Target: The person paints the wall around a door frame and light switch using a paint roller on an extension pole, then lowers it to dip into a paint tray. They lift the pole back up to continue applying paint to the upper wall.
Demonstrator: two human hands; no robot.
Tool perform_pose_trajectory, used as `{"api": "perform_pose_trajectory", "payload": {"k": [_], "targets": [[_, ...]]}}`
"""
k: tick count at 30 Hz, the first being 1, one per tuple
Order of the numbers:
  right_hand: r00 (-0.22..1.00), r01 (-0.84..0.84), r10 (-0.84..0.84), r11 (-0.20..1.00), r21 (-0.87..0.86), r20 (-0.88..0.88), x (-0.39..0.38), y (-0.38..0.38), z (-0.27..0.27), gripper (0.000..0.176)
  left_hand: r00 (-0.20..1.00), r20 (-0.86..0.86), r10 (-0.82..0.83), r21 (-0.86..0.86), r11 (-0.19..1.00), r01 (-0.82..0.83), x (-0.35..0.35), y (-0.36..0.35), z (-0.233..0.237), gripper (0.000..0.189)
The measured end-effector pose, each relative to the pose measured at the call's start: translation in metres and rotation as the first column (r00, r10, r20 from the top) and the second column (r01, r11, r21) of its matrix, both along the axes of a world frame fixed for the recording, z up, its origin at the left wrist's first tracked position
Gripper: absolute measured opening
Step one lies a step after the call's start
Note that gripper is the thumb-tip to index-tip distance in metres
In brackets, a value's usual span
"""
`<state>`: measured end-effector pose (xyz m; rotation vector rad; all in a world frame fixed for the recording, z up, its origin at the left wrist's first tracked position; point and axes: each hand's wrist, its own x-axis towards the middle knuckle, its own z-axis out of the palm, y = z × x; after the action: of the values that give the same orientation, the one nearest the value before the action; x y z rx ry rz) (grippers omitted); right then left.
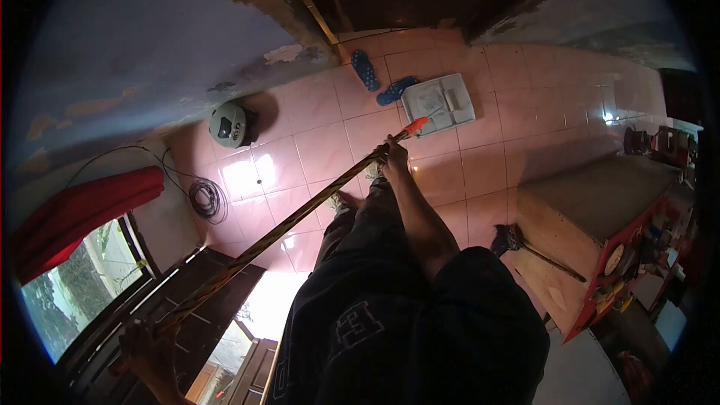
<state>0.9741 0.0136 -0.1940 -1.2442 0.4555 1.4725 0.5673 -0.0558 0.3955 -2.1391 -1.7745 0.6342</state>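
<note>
A long pole with dark and yellow spiral stripes slants across the view from lower left to centre. My right hand is wrapped round it close to its orange end. Down at the lower left, in dim light, my left hand grips the pole's other end. Just beyond the orange end, overlapped by it in this view, lies a grey-white paint tray on the pink tiles.
Blue dotted slippers lie by the tray. A grey helmet and a coiled black cable rest along the left wall, near a window with a red curtain. On the right stand a wooden cabinet and a broom.
</note>
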Motion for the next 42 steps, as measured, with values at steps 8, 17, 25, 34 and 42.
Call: {"api": "perform_pose_trajectory", "payload": {"k": [8,17,25,34,42], "targets": [[0.998,-0.053,0.052,0.998,-0.045,-0.029,-0.038,0.003,0.039,0.024,0.988,0.016,0.155,-0.137,0.979,-0.151,-0.036,-0.004,0.032,0.043],[0.998,-0.054,0.055,0.998,-0.032,0.038,-0.026,0.0,0.001,0.027,0.994,0.03,0.104,-0.098,0.99,-0.1,-0.003,0.007,0.008,0.038],[0.976,-0.204,0.199,0.978,-0.05,-0.092,-0.076,-0.002,0.037,0.027,0.965,-0.011,0.262,-0.032,0.965,-0.262,-0.053,0.003,0.036,0.018],[0.998,-0.056,0.055,0.998,-0.038,-0.022,-0.048,0.011,0.015,0.026,0.995,0.096,-0.012,-0.018,1.0,0.013,-0.021,0.026,0.011,0.021],[0.97,-0.214,0.211,0.977,-0.018,-0.119,-0.097,0.003,0.037,0.029,0.974,-0.076,0.213,0.085,0.975,-0.207,-0.086,0.013,0.034,0.029]]}}
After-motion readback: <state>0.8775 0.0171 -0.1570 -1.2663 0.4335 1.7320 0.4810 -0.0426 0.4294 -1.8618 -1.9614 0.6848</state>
